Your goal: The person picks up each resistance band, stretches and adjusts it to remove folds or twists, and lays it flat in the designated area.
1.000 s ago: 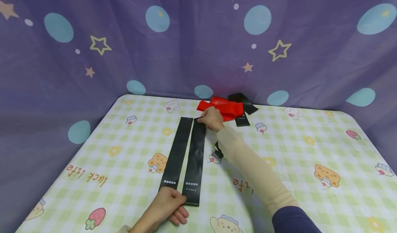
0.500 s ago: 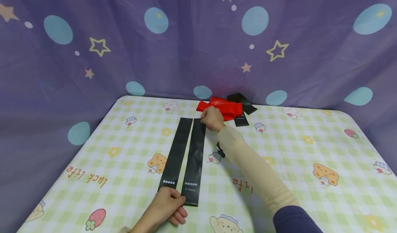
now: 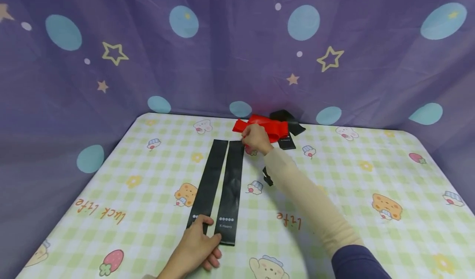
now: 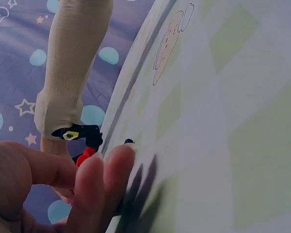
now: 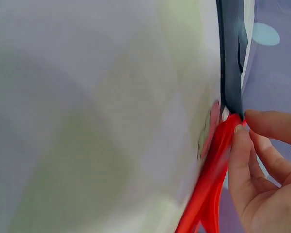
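Observation:
Two long black bands lie side by side on the checked tablecloth, the left band and the right band. My left hand rests at their near ends, with straight fingers pressing on them. My right hand reaches past the far end of the right band to a crumpled red band. In the right wrist view its fingertips pinch the edge of the red band, beside a black band.
More black bands lie in a heap behind the red one, against the purple star-print curtain. The curtain closes off the back and both sides. The table runs wide to the right.
My right hand has left the far end of the right black band and shifted slightly right onto the red band. The left hand's fingers have slid a little farther over the bands' near ends.

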A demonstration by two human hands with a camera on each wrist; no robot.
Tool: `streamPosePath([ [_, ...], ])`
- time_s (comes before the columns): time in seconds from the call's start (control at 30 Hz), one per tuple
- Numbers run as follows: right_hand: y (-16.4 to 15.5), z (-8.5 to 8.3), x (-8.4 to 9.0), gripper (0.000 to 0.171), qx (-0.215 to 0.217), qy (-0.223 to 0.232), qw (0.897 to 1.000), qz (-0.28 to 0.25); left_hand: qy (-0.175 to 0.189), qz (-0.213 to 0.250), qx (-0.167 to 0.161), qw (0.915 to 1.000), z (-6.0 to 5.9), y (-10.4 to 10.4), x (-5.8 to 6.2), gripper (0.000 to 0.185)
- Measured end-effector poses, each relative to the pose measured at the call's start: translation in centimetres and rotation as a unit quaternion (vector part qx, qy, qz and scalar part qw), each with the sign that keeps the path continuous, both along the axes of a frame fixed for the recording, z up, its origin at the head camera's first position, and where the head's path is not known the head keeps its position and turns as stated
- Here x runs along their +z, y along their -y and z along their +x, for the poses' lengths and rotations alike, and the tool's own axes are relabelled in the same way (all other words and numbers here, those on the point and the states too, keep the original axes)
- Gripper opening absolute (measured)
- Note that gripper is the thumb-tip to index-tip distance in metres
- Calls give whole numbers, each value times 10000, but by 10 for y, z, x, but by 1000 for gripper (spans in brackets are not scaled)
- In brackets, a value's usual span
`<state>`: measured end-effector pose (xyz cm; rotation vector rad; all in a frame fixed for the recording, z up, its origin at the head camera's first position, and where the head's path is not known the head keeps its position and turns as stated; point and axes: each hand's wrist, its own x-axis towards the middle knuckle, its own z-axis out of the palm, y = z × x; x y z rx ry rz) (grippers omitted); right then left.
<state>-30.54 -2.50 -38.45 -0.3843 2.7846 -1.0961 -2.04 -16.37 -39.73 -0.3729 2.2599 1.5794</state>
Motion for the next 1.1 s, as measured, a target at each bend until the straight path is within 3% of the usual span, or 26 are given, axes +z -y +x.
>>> streamPosePath([
  [0.3, -20, -10, 0, 18, -40, 203, 9997, 93, -306, -153, -196, 9992, -7, -2, 9, 42],
  [0.5, -20, -6, -1, 22, 62, 238, 9989, 409, -637, -26, -297, 9975, -21, -6, 14, 38],
  [0.63, -18, -3, -2, 28, 51, 220, 9978, 618, -954, -16, -344, 9948, -36, -12, 13, 35],
  [0.77, -15, -2, -7, 30, 72, 39, 9947, 1022, -1466, -420, -242, 9880, -53, -21, 14, 30],
  [0.9, -14, -1, -7, 25, 112, -100, 9915, 1296, -1925, -954, -60, 9766, -73, -26, 19, 24],
  [1.1, -17, 1, 1, 10, 129, -212, 9921, 1229, -2250, -1142, 93, 9676, -106, -26, 29, 19],
])
